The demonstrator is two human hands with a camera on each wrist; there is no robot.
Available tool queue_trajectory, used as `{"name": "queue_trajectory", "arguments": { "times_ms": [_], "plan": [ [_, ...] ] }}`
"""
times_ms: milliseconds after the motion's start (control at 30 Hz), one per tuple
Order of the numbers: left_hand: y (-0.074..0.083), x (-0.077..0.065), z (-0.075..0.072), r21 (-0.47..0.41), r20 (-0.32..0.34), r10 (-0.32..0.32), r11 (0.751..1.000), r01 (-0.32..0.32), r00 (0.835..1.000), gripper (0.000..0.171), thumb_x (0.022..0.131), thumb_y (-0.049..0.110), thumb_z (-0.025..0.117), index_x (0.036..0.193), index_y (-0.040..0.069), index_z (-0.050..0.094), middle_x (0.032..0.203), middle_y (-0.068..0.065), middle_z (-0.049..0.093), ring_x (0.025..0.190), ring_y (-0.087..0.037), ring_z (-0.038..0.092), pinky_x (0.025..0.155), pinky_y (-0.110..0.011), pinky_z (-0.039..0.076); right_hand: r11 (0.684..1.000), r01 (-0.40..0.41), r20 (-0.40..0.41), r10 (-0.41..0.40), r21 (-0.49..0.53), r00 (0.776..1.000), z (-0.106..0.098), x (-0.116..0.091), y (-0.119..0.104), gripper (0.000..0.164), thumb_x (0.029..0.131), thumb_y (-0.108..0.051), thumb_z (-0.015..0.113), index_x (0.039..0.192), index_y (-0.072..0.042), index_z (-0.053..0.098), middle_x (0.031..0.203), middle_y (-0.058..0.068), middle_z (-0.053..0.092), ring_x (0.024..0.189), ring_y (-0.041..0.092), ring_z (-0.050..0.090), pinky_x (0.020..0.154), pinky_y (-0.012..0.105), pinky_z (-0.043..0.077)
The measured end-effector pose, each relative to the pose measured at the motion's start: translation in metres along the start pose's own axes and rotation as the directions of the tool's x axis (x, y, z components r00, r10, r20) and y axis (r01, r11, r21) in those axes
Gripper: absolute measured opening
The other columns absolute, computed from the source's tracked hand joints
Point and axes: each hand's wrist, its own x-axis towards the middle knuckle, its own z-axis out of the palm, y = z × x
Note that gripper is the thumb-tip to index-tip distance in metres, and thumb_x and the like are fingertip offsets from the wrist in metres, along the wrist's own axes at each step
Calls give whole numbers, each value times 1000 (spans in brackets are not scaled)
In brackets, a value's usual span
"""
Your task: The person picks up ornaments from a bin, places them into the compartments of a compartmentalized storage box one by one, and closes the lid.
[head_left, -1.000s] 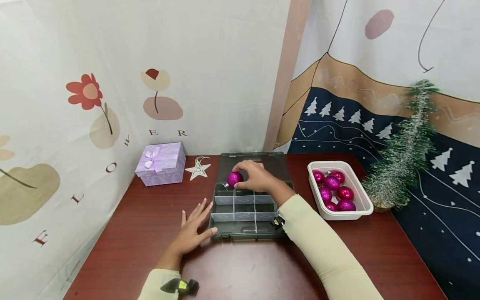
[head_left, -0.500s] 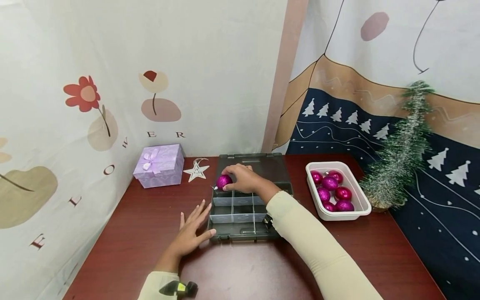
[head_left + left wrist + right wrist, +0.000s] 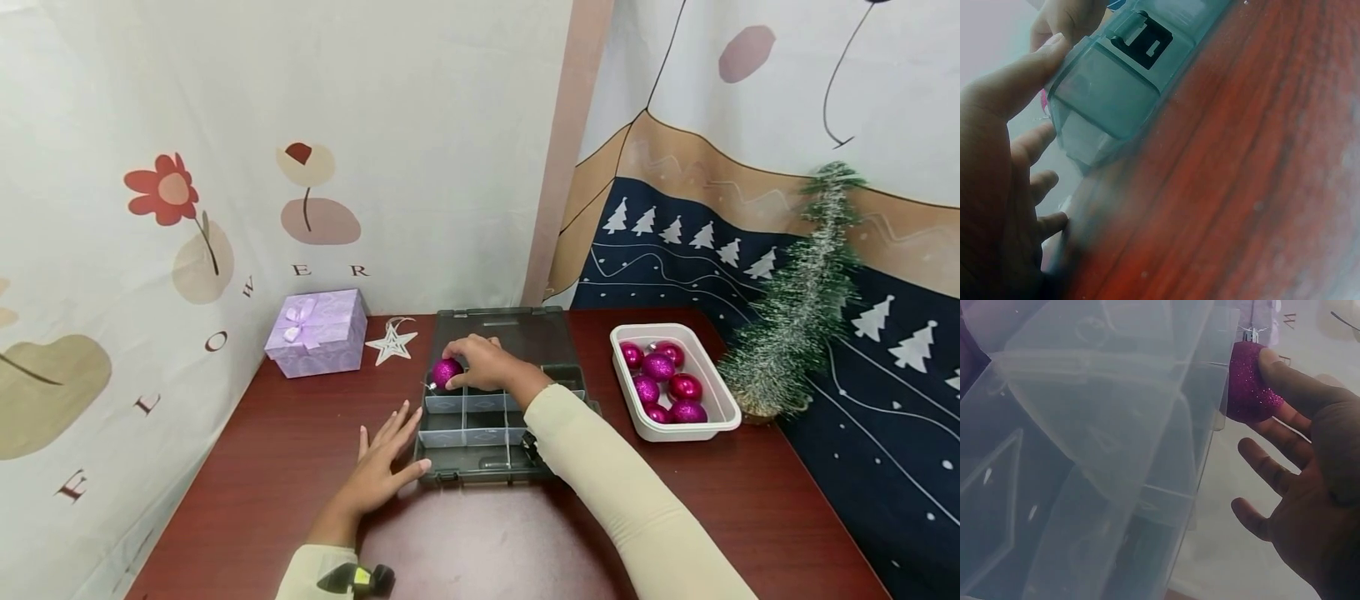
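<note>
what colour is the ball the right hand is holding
Glittery magenta: the ball in the right hand, clearest in the right wrist view.

The left hand (image 3: 991,162) was open-fingered, with the fingers (image 3: 1035,142) spread apart. The tip of its thumb (image 3: 1029,78) lay at the edge of a translucent box (image 3: 1100,90). Past this tip, the box had one dark latch (image 3: 1159,49). Beyond the thumb appeared the right hand (image 3: 1075,19), partly seen. Between thumb and index finger, a small pink piece (image 3: 1044,100) was visible. Beside the hand was a reddish-brown table (image 3: 1241,156).
</note>
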Motion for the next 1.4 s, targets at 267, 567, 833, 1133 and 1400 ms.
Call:
{"name": "queue_trajectory", "arguments": {
  "times_ms": [267,567,833,1133,1400],
  "plan": [
    [-1,0,0,-2,2,-6,1000,6,1000,85,98,45,75,170,18,41,181,-21,27,163,-58,27,118,-93,-10,999,11,33,-10,-30,999,7,2,-1,49,99,-39,82,142,-19,70,144,1,70,134,22,58,109,51,42],
    [-2,-1,0,-2,5,-8,1000,8,1000,85,98,46,75,170,18,41,181,-20,27,163,-58,27,118,-92,-10,998,-2,52,5,-63,999,15,4,0,46,100,-37,81,141,-19,70,144,1,68,135,22,58,108,49,44],
    [-3,-1,2,-5,5,-9,1000,9,1000,85,98,45,75,170,17,41,180,-21,28,163,-58,27,118,-92,-10,998,-20,98,26,-60,995,17,6,2,49,102,-40,77,145,-19,67,151,4,61,143,26,52,117,52,42],
    [-2,0,2,-3,1,-8,1000,8,1000,85,97,46,75,170,18,41,180,-22,28,163,-58,28,118,-93,-10,997,-46,114,53,-62,992,18,6,2,47,104,-38,74,147,-21,66,155,4,57,146,26,49,120,51,41],
    [-3,-1,2,-6,2,-6,1000,6,1000,85,98,45,75,170,17,41,180,-21,28,163,-59,28,118,-93,-10,999,-31,116,33,-15,993,12,3,3,48,107,-33,72,152,-18,64,160,8,54,153,31,46,126,58,39]
  ]
}}
